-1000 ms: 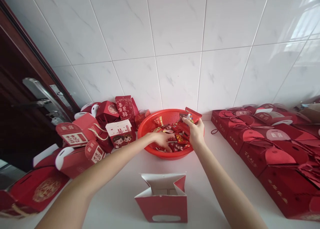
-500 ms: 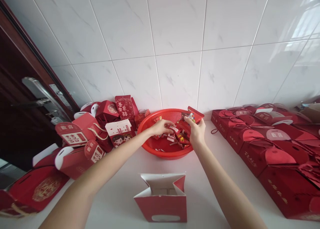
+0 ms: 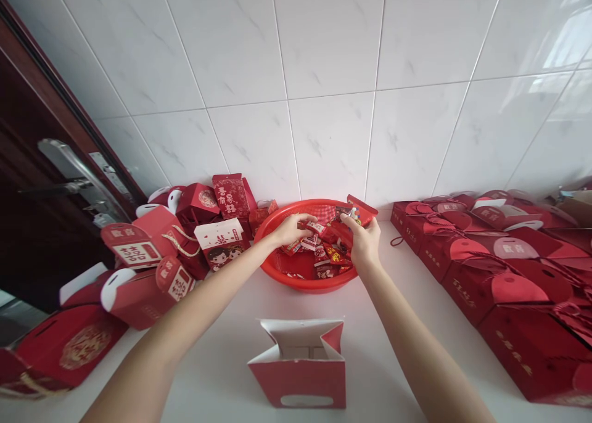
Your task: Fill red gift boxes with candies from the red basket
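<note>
A round red plastic basket [image 3: 287,280] stands against the tiled wall, with small wrapped sweets [image 3: 326,262] in it. My left hand [image 3: 296,229] reaches over its left part, fingers pinched on a small red-and-white packet [image 3: 316,227]. Over the basket's right rim, my right hand [image 3: 364,241] grips several red packets [image 3: 351,216], thumb on top. An upright red paper bag [image 3: 308,380] with a white inside stands open-mouthed in front of the basket, touched by neither hand.
Red gift boxes [image 3: 462,262] stand in rows on the right. On the left are more red boxes [image 3: 143,299] and a box with two cartoon figures [image 3: 222,244]. A dark door with a metal handle [image 3: 83,176] is at the far left. All stand on a white surface [image 3: 222,361].
My left hand has shifted slightly left and up, and the sweets beneath it lie differently, with more of them showing. My right hand has barely moved.
</note>
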Demonstrator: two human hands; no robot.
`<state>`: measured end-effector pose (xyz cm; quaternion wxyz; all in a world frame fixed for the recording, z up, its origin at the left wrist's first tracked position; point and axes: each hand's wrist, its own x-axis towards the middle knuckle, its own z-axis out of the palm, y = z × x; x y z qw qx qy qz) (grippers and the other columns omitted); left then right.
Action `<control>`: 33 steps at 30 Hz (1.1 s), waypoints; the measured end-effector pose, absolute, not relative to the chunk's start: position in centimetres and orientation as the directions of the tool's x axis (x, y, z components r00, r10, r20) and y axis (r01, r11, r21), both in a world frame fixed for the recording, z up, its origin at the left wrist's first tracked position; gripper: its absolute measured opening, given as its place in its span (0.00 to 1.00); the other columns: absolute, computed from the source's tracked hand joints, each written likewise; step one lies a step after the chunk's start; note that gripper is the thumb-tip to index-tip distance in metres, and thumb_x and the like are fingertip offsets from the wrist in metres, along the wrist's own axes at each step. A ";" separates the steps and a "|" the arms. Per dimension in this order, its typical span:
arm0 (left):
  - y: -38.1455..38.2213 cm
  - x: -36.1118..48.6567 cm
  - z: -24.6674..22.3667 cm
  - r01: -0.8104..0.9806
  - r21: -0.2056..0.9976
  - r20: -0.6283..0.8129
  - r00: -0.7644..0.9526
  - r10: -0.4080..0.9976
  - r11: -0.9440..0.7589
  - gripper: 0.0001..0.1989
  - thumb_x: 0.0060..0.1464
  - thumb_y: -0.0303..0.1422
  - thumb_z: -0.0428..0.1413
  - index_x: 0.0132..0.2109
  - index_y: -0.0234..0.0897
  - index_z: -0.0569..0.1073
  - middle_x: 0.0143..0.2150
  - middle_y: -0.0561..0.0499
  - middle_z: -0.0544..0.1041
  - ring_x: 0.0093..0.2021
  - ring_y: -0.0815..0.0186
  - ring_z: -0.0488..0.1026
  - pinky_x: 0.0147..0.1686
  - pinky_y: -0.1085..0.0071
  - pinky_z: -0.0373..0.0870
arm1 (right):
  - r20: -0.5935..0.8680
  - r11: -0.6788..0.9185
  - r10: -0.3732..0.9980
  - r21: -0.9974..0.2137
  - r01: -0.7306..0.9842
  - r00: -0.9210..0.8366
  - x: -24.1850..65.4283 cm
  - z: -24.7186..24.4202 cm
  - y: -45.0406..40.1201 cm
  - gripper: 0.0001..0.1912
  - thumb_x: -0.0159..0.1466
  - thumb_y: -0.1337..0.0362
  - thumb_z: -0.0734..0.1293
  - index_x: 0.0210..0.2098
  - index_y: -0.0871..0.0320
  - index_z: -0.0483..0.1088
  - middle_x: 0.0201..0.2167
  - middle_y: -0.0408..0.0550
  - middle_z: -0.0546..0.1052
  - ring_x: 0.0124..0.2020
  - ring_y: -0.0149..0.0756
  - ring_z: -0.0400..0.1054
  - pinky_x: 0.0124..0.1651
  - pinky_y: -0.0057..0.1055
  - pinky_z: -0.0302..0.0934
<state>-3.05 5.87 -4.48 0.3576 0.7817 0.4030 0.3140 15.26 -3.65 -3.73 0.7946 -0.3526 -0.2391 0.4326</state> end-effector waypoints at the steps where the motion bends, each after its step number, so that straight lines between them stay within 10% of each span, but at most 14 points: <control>1: 5.9 -3.0 -4.5 0.397 0.816 0.215 0.465 0.859 -0.420 0.19 0.42 0.30 0.66 0.45 0.36 0.80 0.50 0.45 0.80 0.53 0.55 0.73 0.55 0.60 0.68 | 0.072 0.373 0.858 -0.768 -0.520 0.509 15.3 -3.7 -3.7 0.22 0.43 0.64 0.78 0.35 0.55 0.69 0.30 0.43 0.80 0.33 0.41 0.76 0.37 0.38 0.74; 11: 4.7 -3.0 -3.7 0.615 0.612 0.342 0.361 0.868 -0.497 0.22 0.47 0.27 0.62 0.52 0.40 0.78 0.57 0.45 0.76 0.56 0.55 0.72 0.57 0.63 0.66 | 0.051 0.367 0.858 -0.756 -0.542 0.510 15.2 -3.5 -3.8 0.21 0.44 0.64 0.78 0.35 0.56 0.69 0.29 0.42 0.80 0.33 0.43 0.77 0.37 0.39 0.75; 19: 0.8 0.7 -4.4 0.424 0.428 -0.152 0.904 0.399 -0.798 0.19 0.45 0.31 0.66 0.46 0.50 0.83 0.40 0.49 0.79 0.38 0.57 0.75 0.38 0.68 0.68 | 0.052 0.360 0.855 -0.776 -0.518 0.516 15.3 -3.6 -3.8 0.20 0.44 0.65 0.78 0.35 0.56 0.70 0.29 0.43 0.79 0.33 0.41 0.76 0.37 0.37 0.75; 25: 1.9 1.3 -3.8 0.631 -0.099 -0.230 0.738 0.635 -0.769 0.17 0.57 0.31 0.57 0.53 0.44 0.78 0.51 0.41 0.74 0.51 0.49 0.73 0.41 0.63 0.70 | 0.068 0.376 0.843 -0.783 -0.496 0.533 15.5 -3.7 -3.7 0.21 0.42 0.63 0.79 0.32 0.57 0.70 0.28 0.41 0.79 0.31 0.38 0.75 0.37 0.36 0.74; 33: 3.1 -0.2 -3.2 0.804 -0.062 -0.078 0.587 0.806 -0.591 0.15 0.58 0.28 0.54 0.51 0.39 0.77 0.51 0.42 0.76 0.49 0.53 0.75 0.42 0.65 0.70 | 0.066 0.371 0.849 -0.781 -0.503 0.524 15.4 -3.6 -3.8 0.21 0.42 0.64 0.80 0.33 0.57 0.71 0.28 0.41 0.79 0.32 0.38 0.75 0.37 0.36 0.74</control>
